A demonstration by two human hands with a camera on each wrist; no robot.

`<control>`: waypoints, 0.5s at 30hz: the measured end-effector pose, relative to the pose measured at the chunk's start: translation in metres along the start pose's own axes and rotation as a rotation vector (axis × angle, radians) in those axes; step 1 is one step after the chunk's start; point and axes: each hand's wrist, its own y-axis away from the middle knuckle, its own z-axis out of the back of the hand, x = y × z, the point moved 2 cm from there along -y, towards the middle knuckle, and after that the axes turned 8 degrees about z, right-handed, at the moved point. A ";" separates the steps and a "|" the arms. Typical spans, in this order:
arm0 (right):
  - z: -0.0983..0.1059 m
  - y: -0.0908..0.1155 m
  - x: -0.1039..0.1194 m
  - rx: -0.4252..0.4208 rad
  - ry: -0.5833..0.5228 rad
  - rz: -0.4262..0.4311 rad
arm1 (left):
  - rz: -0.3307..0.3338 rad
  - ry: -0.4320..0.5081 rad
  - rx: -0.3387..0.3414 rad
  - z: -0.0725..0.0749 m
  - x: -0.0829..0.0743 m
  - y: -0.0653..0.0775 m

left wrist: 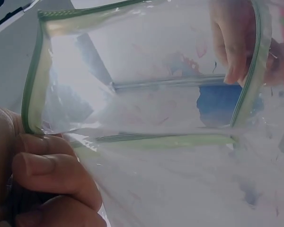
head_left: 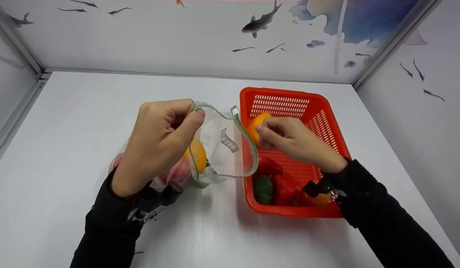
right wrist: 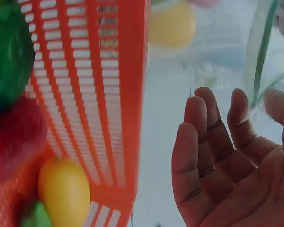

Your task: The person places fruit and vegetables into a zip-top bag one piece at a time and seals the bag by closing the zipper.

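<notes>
My left hand (head_left: 159, 141) pinches the green-edged rim of a clear zip bag (head_left: 229, 141) between thumb and fingers. The bag's mouth gapes toward the right. Inside it lie a yellow fruit or vegetable (head_left: 198, 155) and pinkish-red round items (head_left: 179, 171), partly covered by my left hand. My right hand (head_left: 289, 141) hovers over the left part of a red basket, close to the bag's rim. Its fingers (right wrist: 187, 151) are loosely bent, and nothing shows between them. The left wrist view shows the right hand (left wrist: 229, 42) by the green edge.
The red plastic basket (head_left: 289, 213) stands right of the bag. It holds an orange-yellow fruit or vegetable (head_left: 255, 130), red peppers (head_left: 284, 186) and a dark green vegetable (head_left: 263, 190). White panels with painted fish (head_left: 260, 24) enclose the white table (head_left: 200, 238).
</notes>
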 end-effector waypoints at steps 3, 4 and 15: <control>0.020 -0.007 -0.018 -0.041 0.016 -0.047 | 0.003 0.007 0.004 0.000 0.000 -0.001; 0.027 -0.009 -0.025 -0.051 0.039 -0.068 | 0.005 0.008 0.006 0.001 0.000 -0.001; 0.037 -0.044 -0.090 0.089 0.340 -0.210 | 0.015 0.016 0.007 0.002 -0.001 -0.001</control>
